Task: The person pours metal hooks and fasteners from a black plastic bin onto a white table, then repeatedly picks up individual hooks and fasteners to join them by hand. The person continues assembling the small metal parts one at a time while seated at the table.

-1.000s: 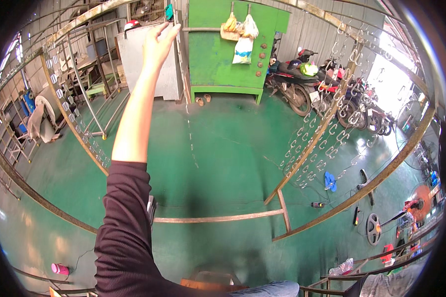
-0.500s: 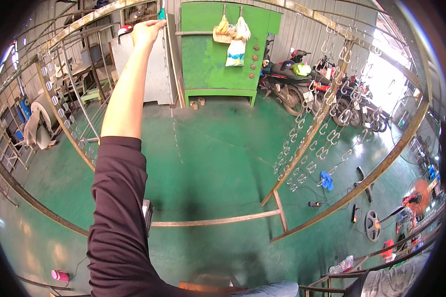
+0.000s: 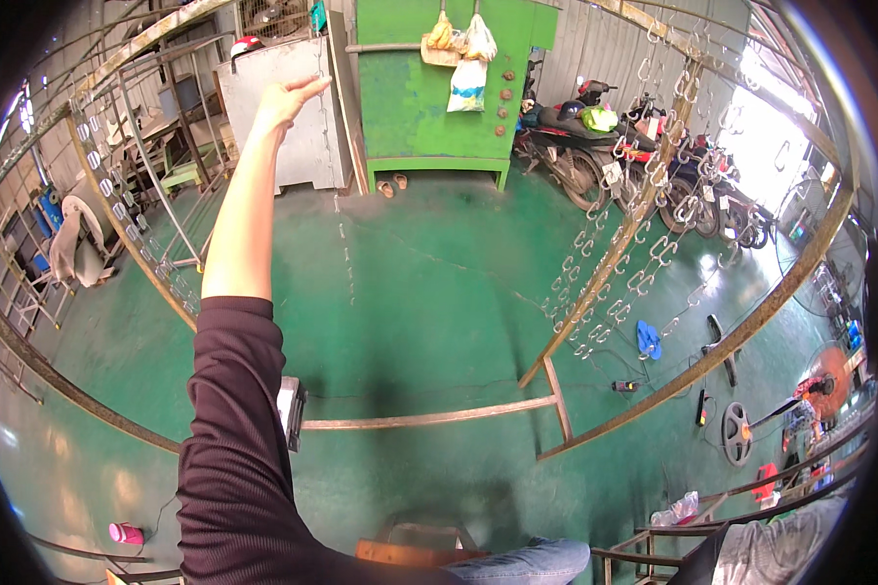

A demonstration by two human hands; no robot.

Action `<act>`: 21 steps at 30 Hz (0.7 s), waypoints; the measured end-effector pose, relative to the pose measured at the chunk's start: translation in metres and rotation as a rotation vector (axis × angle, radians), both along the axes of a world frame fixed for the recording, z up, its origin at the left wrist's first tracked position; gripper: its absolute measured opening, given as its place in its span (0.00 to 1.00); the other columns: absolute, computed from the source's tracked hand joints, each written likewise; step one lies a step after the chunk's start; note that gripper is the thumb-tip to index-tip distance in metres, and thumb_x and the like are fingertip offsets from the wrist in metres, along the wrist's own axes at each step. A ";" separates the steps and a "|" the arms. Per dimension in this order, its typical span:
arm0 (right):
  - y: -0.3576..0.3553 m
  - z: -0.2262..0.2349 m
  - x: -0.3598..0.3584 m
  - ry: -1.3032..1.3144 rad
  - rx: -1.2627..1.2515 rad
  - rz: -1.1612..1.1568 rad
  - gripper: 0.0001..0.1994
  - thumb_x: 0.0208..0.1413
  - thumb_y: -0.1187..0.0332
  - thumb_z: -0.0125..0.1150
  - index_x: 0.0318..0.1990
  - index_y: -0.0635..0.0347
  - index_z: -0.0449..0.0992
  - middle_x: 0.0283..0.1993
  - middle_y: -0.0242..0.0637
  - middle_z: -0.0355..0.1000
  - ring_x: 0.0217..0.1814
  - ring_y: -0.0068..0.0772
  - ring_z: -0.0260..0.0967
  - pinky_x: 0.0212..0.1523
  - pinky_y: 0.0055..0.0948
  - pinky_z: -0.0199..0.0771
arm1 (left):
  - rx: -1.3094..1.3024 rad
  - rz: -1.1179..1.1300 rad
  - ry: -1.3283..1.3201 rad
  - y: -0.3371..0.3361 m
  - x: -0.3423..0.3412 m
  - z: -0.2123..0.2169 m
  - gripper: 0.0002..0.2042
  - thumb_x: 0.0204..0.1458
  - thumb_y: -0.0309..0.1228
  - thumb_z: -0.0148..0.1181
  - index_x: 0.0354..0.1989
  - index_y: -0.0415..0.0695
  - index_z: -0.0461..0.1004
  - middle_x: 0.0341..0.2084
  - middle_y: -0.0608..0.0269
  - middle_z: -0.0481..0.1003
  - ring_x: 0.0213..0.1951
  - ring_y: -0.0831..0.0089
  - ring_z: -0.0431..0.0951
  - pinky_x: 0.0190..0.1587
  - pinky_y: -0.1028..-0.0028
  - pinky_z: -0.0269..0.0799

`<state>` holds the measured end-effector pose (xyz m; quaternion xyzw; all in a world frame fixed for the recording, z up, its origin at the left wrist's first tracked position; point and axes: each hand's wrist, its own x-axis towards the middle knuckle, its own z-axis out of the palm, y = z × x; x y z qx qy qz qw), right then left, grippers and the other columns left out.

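My left hand [image 3: 285,103] is raised at arm's length, its fingers pressed together in a pinch. The fingertips meet a thin hanging chain of linked metal hooks [image 3: 344,244]. This chain runs on above the fingers and dangles below them over the floor; its small links are hard to make out. A dark ribbed sleeve covers my upper arm, leaving the forearm bare. My right hand is out of view. More strands of S-shaped metal hooks [image 3: 644,278] hang on the right side of the rusty metal frame [image 3: 795,278], and others [image 3: 117,210] on its left.
A low crossbar [image 3: 429,419] spans the green floor in front of me. Behind stand a green metal cabinet [image 3: 434,122] with hanging bags and a grey cabinet [image 3: 278,127]. Motorcycles [image 3: 595,161] are parked at the back right. Blue slippers [image 3: 649,339] and a fan [image 3: 829,382] are at right.
My left hand has come down along the hanging chain, so more of the chain shows above the fingers. The whole view has shifted slightly.
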<state>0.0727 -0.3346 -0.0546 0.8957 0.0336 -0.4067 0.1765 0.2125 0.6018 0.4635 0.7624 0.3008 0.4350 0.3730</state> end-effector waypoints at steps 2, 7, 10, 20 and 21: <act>0.000 0.000 -0.001 -0.002 -0.001 -0.002 0.14 0.47 0.57 0.59 0.38 0.51 0.80 0.41 0.41 0.76 0.47 0.43 0.73 0.61 0.55 0.55 | -0.056 -0.037 0.034 -0.004 0.001 -0.013 0.32 0.41 0.54 0.69 0.55 0.52 0.74 0.53 0.61 0.73 0.60 0.64 0.66 0.58 0.44 0.58; 0.000 0.000 -0.002 -0.006 0.001 -0.010 0.14 0.47 0.56 0.59 0.38 0.51 0.80 0.40 0.41 0.76 0.47 0.43 0.73 0.61 0.55 0.55 | -0.053 -0.060 0.042 -0.010 0.008 -0.026 0.33 0.42 0.53 0.69 0.54 0.46 0.74 0.51 0.58 0.74 0.59 0.65 0.67 0.57 0.46 0.58; 0.000 0.001 -0.003 -0.006 -0.002 -0.015 0.14 0.47 0.56 0.59 0.38 0.51 0.80 0.40 0.41 0.76 0.46 0.43 0.73 0.61 0.56 0.55 | -0.044 -0.069 0.041 -0.011 0.011 -0.028 0.31 0.43 0.53 0.68 0.53 0.49 0.75 0.50 0.59 0.75 0.58 0.66 0.68 0.57 0.48 0.57; -0.007 0.003 -0.005 -0.019 -0.002 -0.022 0.14 0.47 0.55 0.59 0.38 0.51 0.80 0.39 0.41 0.76 0.46 0.43 0.73 0.61 0.57 0.55 | -0.072 -0.046 0.059 -0.010 0.010 -0.038 0.32 0.42 0.55 0.67 0.55 0.52 0.74 0.52 0.58 0.73 0.59 0.65 0.67 0.57 0.46 0.58; -0.008 0.003 -0.006 -0.017 -0.002 -0.025 0.14 0.47 0.55 0.59 0.38 0.51 0.80 0.39 0.41 0.76 0.46 0.43 0.73 0.61 0.57 0.55 | -0.078 -0.052 0.066 -0.010 0.008 -0.043 0.33 0.42 0.55 0.67 0.56 0.51 0.73 0.53 0.58 0.73 0.60 0.64 0.66 0.57 0.44 0.58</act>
